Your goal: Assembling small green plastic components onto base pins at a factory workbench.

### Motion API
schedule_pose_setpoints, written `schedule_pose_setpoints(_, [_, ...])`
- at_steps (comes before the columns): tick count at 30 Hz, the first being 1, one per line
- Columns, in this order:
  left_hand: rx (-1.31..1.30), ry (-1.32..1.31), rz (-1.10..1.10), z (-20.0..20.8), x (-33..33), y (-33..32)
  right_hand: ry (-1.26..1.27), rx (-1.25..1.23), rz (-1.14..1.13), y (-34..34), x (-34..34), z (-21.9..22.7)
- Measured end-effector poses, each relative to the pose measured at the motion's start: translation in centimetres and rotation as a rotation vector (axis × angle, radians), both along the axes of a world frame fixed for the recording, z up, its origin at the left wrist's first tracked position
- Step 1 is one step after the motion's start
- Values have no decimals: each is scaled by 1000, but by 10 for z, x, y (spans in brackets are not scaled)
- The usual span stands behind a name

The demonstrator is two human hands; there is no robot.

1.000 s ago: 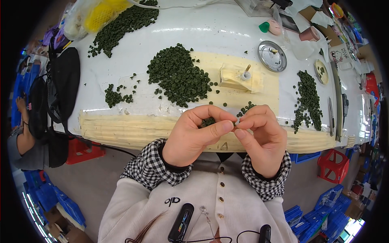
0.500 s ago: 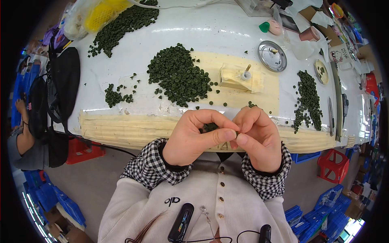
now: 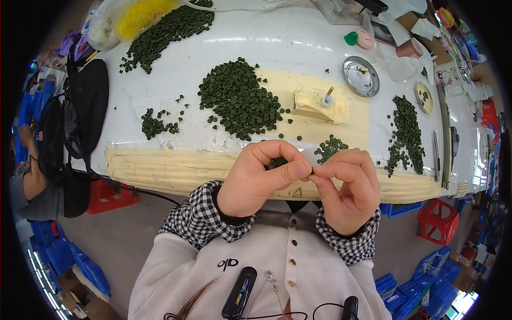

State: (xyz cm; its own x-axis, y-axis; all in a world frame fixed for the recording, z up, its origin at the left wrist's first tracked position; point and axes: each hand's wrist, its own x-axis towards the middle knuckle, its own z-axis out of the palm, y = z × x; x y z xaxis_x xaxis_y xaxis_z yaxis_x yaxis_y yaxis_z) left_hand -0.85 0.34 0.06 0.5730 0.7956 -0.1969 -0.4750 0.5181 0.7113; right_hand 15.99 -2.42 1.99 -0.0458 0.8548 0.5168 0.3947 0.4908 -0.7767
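Observation:
Close together over the table's near edge, my left hand (image 3: 265, 178) and my right hand (image 3: 349, 186) meet at the fingertips. Both are closed in a pinch on one small dark green piece (image 3: 312, 172), mostly covered by the fingers. More dark green shows inside the curl of my left hand; whether it lies in the palm or behind it I cannot tell. Just beyond my right hand is a small cluster of green cup-shaped pieces (image 3: 330, 148). A large heap of such pieces (image 3: 240, 98) lies farther off, ahead of my left hand.
A tape-covered block (image 3: 314, 106) with an upright stick stands past my hands. Other green heaps lie at far left (image 3: 165, 37) and right (image 3: 406, 133). A round metal dish (image 3: 361, 76), tweezers (image 3: 436, 152) and a black bag (image 3: 88, 106) are around. Another person's arm (image 3: 33, 160) shows at left.
My right hand has shifted slightly right and turned, its fingers straighter toward the left fingertips. The small cluster beyond it now shows more. My left hand has hardly moved.

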Motion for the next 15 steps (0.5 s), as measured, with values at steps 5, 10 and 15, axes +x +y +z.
schedule_pose_setpoints(5, [34, 105, 21, 11, 1, -1, -84, 38, -31, 1, 3, 3])
schedule_pose_setpoints(10, [91, 189, 54, 12, 1, -1, 39, -108, 32, 0, 4, 4])
schedule_pose_setpoints(15, [253, 294, 47, 10, 2, -2, 285, -339, 70, -1, 1, 2])
